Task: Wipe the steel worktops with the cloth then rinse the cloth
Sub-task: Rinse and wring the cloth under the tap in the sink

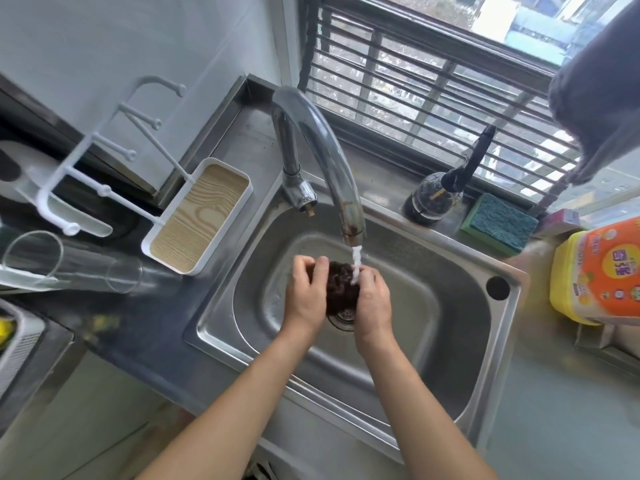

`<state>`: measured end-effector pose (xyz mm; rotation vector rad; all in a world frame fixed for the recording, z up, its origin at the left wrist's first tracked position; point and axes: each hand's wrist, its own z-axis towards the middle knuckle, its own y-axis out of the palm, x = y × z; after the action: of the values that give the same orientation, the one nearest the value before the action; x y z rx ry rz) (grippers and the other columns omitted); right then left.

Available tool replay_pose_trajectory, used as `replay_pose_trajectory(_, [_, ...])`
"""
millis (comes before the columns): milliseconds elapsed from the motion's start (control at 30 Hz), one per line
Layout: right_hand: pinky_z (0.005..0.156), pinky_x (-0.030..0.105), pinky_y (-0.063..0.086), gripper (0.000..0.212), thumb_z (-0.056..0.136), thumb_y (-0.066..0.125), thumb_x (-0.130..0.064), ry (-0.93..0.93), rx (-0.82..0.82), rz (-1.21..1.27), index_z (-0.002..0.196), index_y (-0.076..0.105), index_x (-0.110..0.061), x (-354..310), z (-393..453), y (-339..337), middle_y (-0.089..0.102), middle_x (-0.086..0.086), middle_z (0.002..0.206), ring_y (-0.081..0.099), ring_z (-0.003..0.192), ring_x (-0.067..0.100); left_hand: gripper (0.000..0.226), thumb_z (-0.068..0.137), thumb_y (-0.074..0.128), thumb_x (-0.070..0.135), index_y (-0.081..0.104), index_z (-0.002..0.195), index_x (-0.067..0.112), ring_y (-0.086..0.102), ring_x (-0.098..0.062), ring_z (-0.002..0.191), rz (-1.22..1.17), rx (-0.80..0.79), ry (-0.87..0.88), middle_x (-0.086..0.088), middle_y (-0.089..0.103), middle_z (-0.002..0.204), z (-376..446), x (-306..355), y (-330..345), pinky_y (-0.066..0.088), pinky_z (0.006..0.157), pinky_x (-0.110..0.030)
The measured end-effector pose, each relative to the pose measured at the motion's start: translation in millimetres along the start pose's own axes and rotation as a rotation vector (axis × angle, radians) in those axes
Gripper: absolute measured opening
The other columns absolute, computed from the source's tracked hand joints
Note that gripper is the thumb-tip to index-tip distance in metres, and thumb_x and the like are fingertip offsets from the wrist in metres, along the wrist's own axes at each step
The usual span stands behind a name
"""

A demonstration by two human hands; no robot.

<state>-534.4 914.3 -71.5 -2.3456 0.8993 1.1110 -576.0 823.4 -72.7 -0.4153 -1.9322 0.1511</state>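
- Rinsing stage, by the look of it: dark cloth (341, 289) bunched into a wad over the sink (433, 306) basin, directly above the drain (344, 318).
- Left hand (306, 292) curled round the cloth's left side, fingers folded over the top edge; a closed grip on the cloth.
- Right hand (374, 299) curled against the cloth's right side, likewise gripping, thumb side up toward the stream.
- Key relation: water stream (356, 268) falling from the tap (329, 161) spout onto the cloth's upper right edge, just where the right hand meets it; bulk of the wad lying left of and nearer than the stream.
- Judged next need: shifting or turning the wad toward the far right so its dry-looking centre comes under the flow, then squeezing.
- No clear long axis to the cloth; crumpled into a rough ball between both hands, neither hand nearer than the other.
- Spout arching overhead, close above the hands; little headroom for lifting the cloth.
- On the steel surface (242, 140) around the sink: white tray with wood-grain base (201, 216) to the left, clear glass (69, 261) lying further left, dark pump bottle (440, 195) and green sponge (498, 223) behind the basin, yellow-orange pack (602, 271) at right.
- Nothing inside the basin blocking the hands.
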Motion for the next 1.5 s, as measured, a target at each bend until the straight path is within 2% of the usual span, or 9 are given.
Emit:
replay_pose_trajectory(100, [0.087, 0.037, 0.06, 0.035, 0.075, 0.068, -0.027, -0.075, -0.138, -0.067, 0.109, 0.072, -0.019, 13, -17, -7, 0.077, 0.002, 0.1, 0.072, 0.095, 0.021, 0.045, 0.071, 0.058, 0.054, 0.044, 0.103, 0.025, 0.058, -0.029, 0.105, -0.05, 0.053, -0.148, -0.011, 0.058, 0.113, 13, -4, -8, 0.05, 0.094, -0.045])
replay_pose_trajectory(267, [0.086, 0.028, 0.054, 0.03, 0.083, 0.078, -0.042, -0.359, 0.021, -0.294, 0.106, 0.07, -0.025, 25, -30, 0, 0.074, -0.01, 0.093, 0.07, 0.091, 0.008, 0.035, 0.103, 0.045, 0.047, 0.062, 0.091, 0.018, 0.064, -0.021, 0.088, -0.334, -0.047, -0.381, -0.006, 0.067, 0.094, 2, -2, -3, 0.053, 0.081, -0.037])
replay_pose_trajectory(400, [0.077, 0.039, 0.047, 0.036, 0.093, 0.054, -0.051, -0.38, 0.142, -0.372, 0.089, 0.06, -0.015, 11, -18, 16, 0.066, 0.001, 0.082, 0.063, 0.081, 0.028, 0.049, 0.108, 0.038, 0.035, 0.074, 0.088, 0.01, 0.07, -0.005, 0.07, -0.255, -0.148, -0.294, 0.001, 0.075, 0.076, -21, 8, 6, 0.051, 0.063, -0.017])
replay_pose_trajectory(533, [0.087, 0.039, 0.04, 0.042, 0.108, 0.04, -0.039, -0.142, 0.095, -0.441, 0.11, 0.071, -0.01, -8, 6, 6, 0.072, 0.019, 0.109, 0.061, 0.109, 0.04, 0.046, 0.107, 0.041, 0.015, 0.059, 0.065, 0.013, 0.052, -0.005, 0.056, -0.208, -0.359, -0.146, 0.009, 0.058, 0.058, -16, 22, -8, 0.043, 0.06, -0.021])
replay_pose_trajectory(733, [0.09, 0.041, 0.052, 0.035, 0.084, 0.048, -0.044, 0.023, 0.153, -0.017, 0.083, 0.073, -0.019, -3, -1, 4, 0.074, 0.004, 0.088, 0.066, 0.098, 0.03, 0.038, 0.099, 0.04, 0.057, 0.054, 0.082, 0.026, 0.06, -0.011, 0.085, -0.175, -0.119, -0.208, 0.006, 0.062, 0.089, 0, 20, -6, 0.048, 0.081, -0.03])
replay_pose_trajectory(833, [0.104, 0.042, 0.052, 0.039, 0.08, 0.051, -0.036, -0.038, -0.124, 0.044, 0.111, 0.074, -0.03, 21, -18, 12, 0.073, 0.001, 0.117, 0.066, 0.115, 0.017, 0.076, 0.077, 0.039, 0.086, 0.063, 0.109, 0.022, 0.061, -0.025, 0.115, -0.304, -0.08, -0.368, -0.012, 0.063, 0.123, 7, 8, 3, 0.047, 0.105, -0.045])
replay_pose_trajectory(933, [0.115, 0.052, 0.042, 0.04, 0.089, 0.052, -0.061, -0.098, -0.2, -0.012, 0.125, 0.062, -0.046, 43, -25, 18, 0.062, -0.004, 0.136, 0.056, 0.131, 0.018, 0.07, 0.093, 0.036, 0.075, 0.066, 0.097, 0.012, 0.068, -0.02, 0.096, -0.353, -0.145, -0.419, -0.007, 0.072, 0.1, -1, 13, 6, 0.055, 0.089, -0.033])
replay_pose_trajectory(1267, [0.075, 0.033, 0.041, 0.031, 0.104, 0.051, -0.038, -0.159, 0.051, -0.267, 0.076, 0.059, -0.025, 12, 2, 14, 0.063, -0.01, 0.067, 0.058, 0.071, 0.01, 0.052, 0.106, 0.044, 0.039, 0.076, 0.072, 0.016, 0.072, -0.011, 0.068, -0.278, -0.193, -0.346, 0.0, 0.076, 0.071, -12, 19, 15, 0.054, 0.06, -0.021])
replay_pose_trajectory(1500, [0.065, 0.042, 0.046, 0.06, 0.099, 0.052, -0.052, -0.037, 0.182, -0.242, 0.051, 0.048, -0.015, 16, 9, 14, 0.054, -0.002, 0.052, 0.052, 0.06, 0.025, 0.063, 0.089, 0.043, 0.058, 0.069, 0.077, 0.002, 0.066, -0.022, 0.072, -0.07, -0.121, -0.239, -0.009, 0.073, 0.073, -10, 6, 16, 0.056, 0.073, -0.047])
